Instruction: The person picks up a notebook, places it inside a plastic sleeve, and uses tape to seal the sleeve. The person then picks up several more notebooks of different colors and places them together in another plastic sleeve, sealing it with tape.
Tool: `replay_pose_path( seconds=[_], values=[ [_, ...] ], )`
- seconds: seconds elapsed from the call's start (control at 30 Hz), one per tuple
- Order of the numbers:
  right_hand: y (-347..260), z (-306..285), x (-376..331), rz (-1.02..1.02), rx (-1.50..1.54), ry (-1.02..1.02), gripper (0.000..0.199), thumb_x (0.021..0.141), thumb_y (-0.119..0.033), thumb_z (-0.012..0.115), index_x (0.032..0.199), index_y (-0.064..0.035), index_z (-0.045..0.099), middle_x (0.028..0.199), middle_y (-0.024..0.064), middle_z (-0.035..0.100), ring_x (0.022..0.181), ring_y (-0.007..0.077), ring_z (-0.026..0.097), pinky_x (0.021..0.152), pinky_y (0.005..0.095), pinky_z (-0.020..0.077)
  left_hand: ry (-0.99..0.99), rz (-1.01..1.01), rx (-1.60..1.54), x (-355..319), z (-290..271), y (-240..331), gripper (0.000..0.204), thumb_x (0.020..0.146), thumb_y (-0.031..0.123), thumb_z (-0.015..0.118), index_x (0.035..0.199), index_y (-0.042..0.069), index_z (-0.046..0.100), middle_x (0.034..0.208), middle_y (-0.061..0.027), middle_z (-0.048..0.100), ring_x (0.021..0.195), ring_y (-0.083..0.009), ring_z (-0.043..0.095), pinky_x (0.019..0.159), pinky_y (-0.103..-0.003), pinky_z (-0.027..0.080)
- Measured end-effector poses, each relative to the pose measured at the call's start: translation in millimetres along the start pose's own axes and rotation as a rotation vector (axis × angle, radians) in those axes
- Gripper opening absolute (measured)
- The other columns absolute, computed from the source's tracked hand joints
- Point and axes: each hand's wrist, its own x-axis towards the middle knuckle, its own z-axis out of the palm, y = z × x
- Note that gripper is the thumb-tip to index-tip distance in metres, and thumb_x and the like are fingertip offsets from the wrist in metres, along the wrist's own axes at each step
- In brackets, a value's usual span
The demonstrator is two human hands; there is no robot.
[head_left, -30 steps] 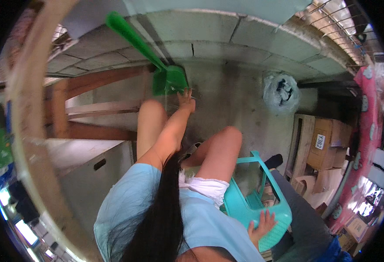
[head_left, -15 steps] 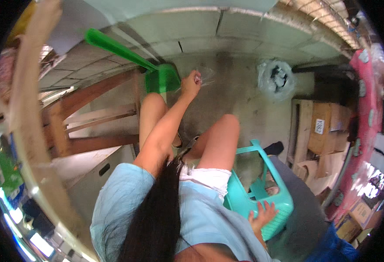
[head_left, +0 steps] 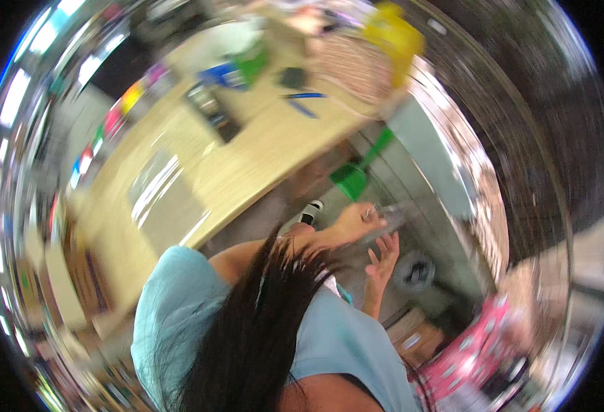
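Left hand [head_left: 361, 221]: fingers closed on a piece of clear plastic [head_left: 399, 214], held out past the right edge of the table [head_left: 267, 147]. Right hand [head_left: 383, 258]: fingers spread, apart from the left hand and farther from the table; blur hides whether it touches the plastic. Green dustpan [head_left: 350, 180]: just off the table's right edge. Bag [head_left: 414, 270]: on the floor, well right of the table. Two blue pens [head_left: 307, 95]: on the table. Yellow bag [head_left: 397, 44]: at the table's far right corner.
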Motion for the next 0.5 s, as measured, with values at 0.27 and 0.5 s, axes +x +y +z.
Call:
replay_pose_path(
  seconds=[0.27,0.5],
  values=[
    [-42,105,69,0.272,0.236,-0.68,0.021,0.085,0.001,0.069,0.106,0.0027,0.064,0.096,0.0141,0.069,0.082,0.0196,0.067,0.068,0.0295,0.0578,0.114,-0.146,0.111,-185,-241,106,0.024,0.085,0.029,0.076,0.094,0.007,0.07,0.079,0.0007,0.061,0.074,-0.0087,0.056,0.062,-0.026,0.048],
    [-26,256,55,0.529,0.065,-0.892,0.013,0.083,0.003,0.064,0.095,0.0004,0.062,0.08,0.0118,0.067,0.055,0.0151,0.059,0.051,0.0309,0.0539,0.817,-0.213,0.208,-272,-412,51,0.037,0.082,0.031,0.078,0.112,0.013,0.066,0.093,-0.0034,0.062,0.081,-0.0129,0.058,0.066,-0.03,0.05]
  ],
)
